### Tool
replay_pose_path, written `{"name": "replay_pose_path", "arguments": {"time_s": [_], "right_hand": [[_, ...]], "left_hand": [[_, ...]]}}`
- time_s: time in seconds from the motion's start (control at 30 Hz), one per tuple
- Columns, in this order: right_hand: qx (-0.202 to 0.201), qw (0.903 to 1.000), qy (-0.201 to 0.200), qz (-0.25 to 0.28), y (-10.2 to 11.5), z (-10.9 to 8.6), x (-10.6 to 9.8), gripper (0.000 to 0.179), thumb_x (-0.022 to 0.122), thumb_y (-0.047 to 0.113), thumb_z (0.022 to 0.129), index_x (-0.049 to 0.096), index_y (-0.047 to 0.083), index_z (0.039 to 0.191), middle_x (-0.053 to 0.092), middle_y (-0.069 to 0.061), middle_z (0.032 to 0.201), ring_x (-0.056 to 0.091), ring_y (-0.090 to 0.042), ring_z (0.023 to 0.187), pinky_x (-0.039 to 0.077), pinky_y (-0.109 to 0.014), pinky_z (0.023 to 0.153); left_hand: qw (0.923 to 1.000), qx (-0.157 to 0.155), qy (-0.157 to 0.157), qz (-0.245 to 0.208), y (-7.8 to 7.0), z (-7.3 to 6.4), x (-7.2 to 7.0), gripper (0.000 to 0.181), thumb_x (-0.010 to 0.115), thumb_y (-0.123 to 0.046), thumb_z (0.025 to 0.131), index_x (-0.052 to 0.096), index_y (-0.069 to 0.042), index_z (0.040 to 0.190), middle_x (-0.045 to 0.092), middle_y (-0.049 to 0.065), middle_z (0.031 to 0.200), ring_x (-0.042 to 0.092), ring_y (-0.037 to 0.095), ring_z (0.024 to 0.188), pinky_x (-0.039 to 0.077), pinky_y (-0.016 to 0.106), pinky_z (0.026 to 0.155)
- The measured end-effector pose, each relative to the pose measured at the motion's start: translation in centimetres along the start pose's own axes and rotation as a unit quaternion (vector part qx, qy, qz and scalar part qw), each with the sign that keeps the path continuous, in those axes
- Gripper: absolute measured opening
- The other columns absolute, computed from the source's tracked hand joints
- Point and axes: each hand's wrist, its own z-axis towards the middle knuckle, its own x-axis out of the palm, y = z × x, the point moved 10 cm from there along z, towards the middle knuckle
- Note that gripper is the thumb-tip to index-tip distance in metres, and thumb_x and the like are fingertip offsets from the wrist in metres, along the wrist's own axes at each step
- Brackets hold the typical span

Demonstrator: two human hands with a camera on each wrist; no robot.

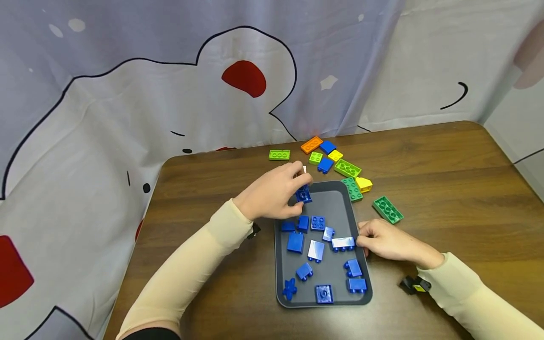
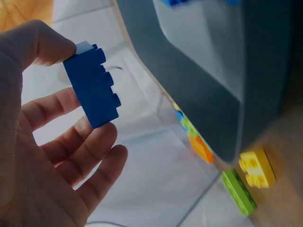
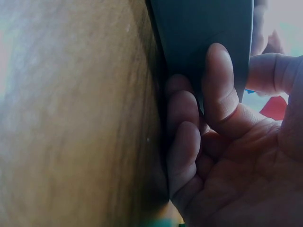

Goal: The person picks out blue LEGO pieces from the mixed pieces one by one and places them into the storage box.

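Observation:
My left hand (image 1: 275,191) is over the far left corner of the dark grey tray (image 1: 335,200). It pinches a blue toy brick (image 2: 90,85) between thumb and fingers, the studs pointing away from the palm in the left wrist view. Beside the tray's right edge, my right hand (image 1: 384,238) grips the rim. Its thumb (image 3: 270,71) reaches over the top while the index finger (image 3: 220,90) lies against the outer wall. Several blue bricks, such as a square one (image 1: 295,242) and a long one (image 1: 343,243), lie in the tray with a blue star-shaped piece (image 1: 290,289).
Behind the tray on the wooden table (image 1: 446,189) lie loose bricks: an orange one (image 1: 312,145), a lime one (image 1: 279,155), two blue ones and several others. A green brick (image 1: 387,209) sits beyond my right hand. A printed curtain (image 1: 170,108) hangs at the back.

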Motion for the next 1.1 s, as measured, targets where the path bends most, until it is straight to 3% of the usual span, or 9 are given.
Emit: {"name": "replay_pose_path", "arguments": {"time_s": [0.47, 0.7, 0.9, 1.0, 1.1], "right_hand": [[0.004, 1.0, 0.0, 0.004, 0.1, -0.1, 0.0, 0.032, 0.059, 0.008, 0.092, 0.064, 0.011, 0.061, 0.056, 0.006, 0.076, 0.048, -0.006, 0.064, 0.037, -0.022, 0.054], [0.005, 1.0, 0.002, 0.008, -0.1, -0.1, 0.1, 0.032, 0.059, 0.007, 0.092, 0.064, 0.011, 0.061, 0.056, 0.005, 0.077, 0.049, -0.006, 0.064, 0.038, -0.021, 0.054], [0.002, 1.0, 0.0, 0.009, 0.0, -0.1, 0.1, 0.032, 0.059, 0.007, 0.092, 0.064, 0.013, 0.06, 0.057, 0.005, 0.077, 0.049, -0.005, 0.064, 0.037, -0.021, 0.053], [0.0, 1.0, 0.001, 0.008, 0.1, -0.1, 0.1, 0.033, 0.058, 0.007, 0.092, 0.064, 0.013, 0.06, 0.057, 0.005, 0.077, 0.049, -0.005, 0.064, 0.037, -0.021, 0.053], [-0.002, 1.0, 0.003, 0.007, 0.1, 0.0, 0.1, 0.033, 0.058, 0.007, 0.092, 0.065, 0.013, 0.06, 0.057, 0.006, 0.076, 0.049, -0.005, 0.063, 0.038, -0.021, 0.054]], "left_hand": [[0.9968, 0.057, 0.052, -0.023, -6.8, -2.1, 1.7, 0.045, 0.071, -0.04, 0.088, 0.058, -0.017, 0.124, 0.048, 0.0, 0.099, 0.049, 0.011, 0.082, 0.043, 0.025, 0.075], [0.9932, 0.072, 0.092, -0.002, -8.8, -3.1, 2.9, 0.049, 0.072, -0.044, 0.087, 0.058, -0.018, 0.126, 0.047, -0.002, 0.101, 0.049, 0.011, 0.082, 0.046, 0.027, 0.077], [0.9915, 0.086, 0.097, 0.008, -10.0, -3.7, 3.0, 0.05, 0.072, -0.046, 0.085, 0.057, -0.019, 0.125, 0.048, -0.003, 0.1, 0.048, 0.011, 0.079, 0.047, 0.029, 0.074], [0.9907, 0.086, 0.105, -0.007, -10.3, -3.9, 3.2, 0.066, 0.073, -0.057, 0.084, 0.054, -0.021, 0.136, 0.054, -0.002, 0.114, 0.055, 0.011, 0.091, 0.05, 0.03, 0.082], [0.9896, 0.076, 0.119, -0.028, -10.1, -3.9, 3.5, 0.091, 0.072, -0.071, 0.081, 0.043, -0.024, 0.154, 0.052, 0.002, 0.144, 0.057, 0.015, 0.12, 0.05, 0.035, 0.105]]}}
